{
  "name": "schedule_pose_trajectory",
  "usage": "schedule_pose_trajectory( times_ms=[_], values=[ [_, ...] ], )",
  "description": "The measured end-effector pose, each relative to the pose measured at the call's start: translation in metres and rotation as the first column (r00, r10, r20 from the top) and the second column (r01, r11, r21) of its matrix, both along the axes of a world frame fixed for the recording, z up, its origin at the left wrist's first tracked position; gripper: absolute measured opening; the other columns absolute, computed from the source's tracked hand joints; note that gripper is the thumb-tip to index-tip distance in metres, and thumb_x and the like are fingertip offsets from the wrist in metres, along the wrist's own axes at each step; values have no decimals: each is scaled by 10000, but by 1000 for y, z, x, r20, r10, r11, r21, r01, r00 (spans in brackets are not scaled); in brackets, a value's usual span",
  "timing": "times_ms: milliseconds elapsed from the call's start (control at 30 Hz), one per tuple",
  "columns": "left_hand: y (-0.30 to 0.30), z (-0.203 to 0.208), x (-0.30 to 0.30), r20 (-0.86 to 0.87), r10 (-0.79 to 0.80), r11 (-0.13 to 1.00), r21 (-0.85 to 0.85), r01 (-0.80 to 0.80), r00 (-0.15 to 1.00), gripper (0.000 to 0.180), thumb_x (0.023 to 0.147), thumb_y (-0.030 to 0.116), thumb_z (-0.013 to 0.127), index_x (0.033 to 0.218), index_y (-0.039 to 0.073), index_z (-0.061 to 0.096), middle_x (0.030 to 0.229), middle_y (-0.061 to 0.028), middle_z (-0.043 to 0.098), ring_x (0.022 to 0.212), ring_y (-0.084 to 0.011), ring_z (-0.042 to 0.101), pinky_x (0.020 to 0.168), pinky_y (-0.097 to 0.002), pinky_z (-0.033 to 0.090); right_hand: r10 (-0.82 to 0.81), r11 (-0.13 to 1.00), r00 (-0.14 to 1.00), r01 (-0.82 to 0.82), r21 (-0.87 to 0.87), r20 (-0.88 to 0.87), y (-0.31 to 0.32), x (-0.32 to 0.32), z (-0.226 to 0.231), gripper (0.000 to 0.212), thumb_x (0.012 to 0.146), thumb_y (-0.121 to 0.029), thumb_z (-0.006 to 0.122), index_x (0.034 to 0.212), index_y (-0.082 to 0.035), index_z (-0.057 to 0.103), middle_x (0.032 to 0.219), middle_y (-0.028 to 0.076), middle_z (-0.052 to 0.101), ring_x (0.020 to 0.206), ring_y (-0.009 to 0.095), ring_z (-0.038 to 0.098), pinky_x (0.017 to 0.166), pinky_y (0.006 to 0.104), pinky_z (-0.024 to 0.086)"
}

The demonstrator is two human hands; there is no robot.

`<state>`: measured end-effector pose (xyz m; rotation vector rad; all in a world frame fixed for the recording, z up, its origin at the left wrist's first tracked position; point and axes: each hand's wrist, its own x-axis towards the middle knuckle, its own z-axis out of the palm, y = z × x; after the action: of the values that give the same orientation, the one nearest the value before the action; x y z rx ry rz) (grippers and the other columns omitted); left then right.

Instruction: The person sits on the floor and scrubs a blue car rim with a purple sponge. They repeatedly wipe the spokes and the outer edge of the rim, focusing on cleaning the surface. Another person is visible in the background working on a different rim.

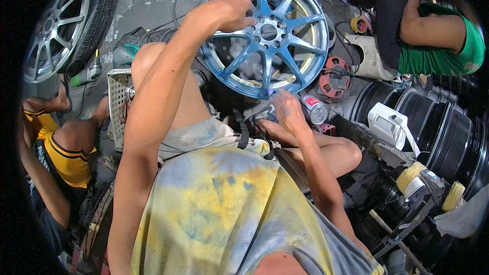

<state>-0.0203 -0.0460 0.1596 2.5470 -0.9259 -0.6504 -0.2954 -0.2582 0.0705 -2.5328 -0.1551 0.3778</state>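
Blue alloy wheel [267, 33] stands tilted on its edge in front of the seated person, w/ its spokes facing up toward the camera. Left hand [230, 12] curls shut over a spoke near the hub, steadying it. Right hand [286, 112] sits at the wheel's lower rim, fingers pinched together on sth small & purplish, can't tell what. Spray can [314, 109] lies just beside the right hand. Silver wheel w/ tyre [63, 23] leans far left. Two other people sit nearby: yellow shirt [63, 155] left, green shirt [443, 46] upper right.
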Motion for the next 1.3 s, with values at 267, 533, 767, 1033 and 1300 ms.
schedule_pose_trajectory(
  times_ms=[267, 533, 767, 1033, 1300],
  values=[
    [2, -5, 6, 36, 6, 1000, 15, -6, 999, 413, 941, 369, 675, 1079, -17, 727, 1015, -275, 718, 959, -441, 699, 844, -497, 558, -379, 925, 924, 376, 58, 53, -54, -18, 18, 237, 954, -163, 655, 1085, 32, 678, 862, 197, 595, 794, 360, 614, 725, 440, 493],
    [26, -62, 4, -49, 143, 913, 393, -112, 989, 436, 917, 385, 675, 1101, -5, 738, 1097, -268, 716, 1041, -420, 698, 918, -468, 557, -412, 904, 824, 423, 61, 389, -84, 50, -14, 196, 989, -139, 591, 961, 42, 658, 875, 233, 611, 824, 440, 606, 709, 480, 465],
    [84, -160, -5, -323, 406, 890, 350, -290, 855, 540, 873, 431, 658, 1104, -53, 725, 1148, -289, 702, 1103, -399, 691, 932, -477, 536, -588, 791, 805, 552, 266, 78, -55, 73, -68, 371, 1031, -271, 567, 870, 56, 641, 774, 232, 620, 749, 397, 658, 699, 470, 475],
    [60, -167, 32, -19, 626, 776, 112, -620, 780, 553, 875, 405, 626, 1096, -94, 712, 1152, -302, 696, 1116, -409, 685, 957, -474, 529, -670, 654, 731, 663, 365, -128, -36, 18, -89, 447, 1056, -367, 536, 922, 39, 666, 820, 105, 641, 771, 181, 607, 721, 359, 484],
    [54, -190, 53, -141, 672, 737, 42, -674, 727, 811, 935, 625, 552, 1196, -136, 657, 1240, -373, 627, 1210, -467, 615, 1035, -486, 480, -456, 878, 865, 399, 264, 209, -3, 23, -14, 207, 916, -140, 686, 999, 49, 669, 947, 192, 640, 887, 366, 651, 781, 411, 507]
  ],
)
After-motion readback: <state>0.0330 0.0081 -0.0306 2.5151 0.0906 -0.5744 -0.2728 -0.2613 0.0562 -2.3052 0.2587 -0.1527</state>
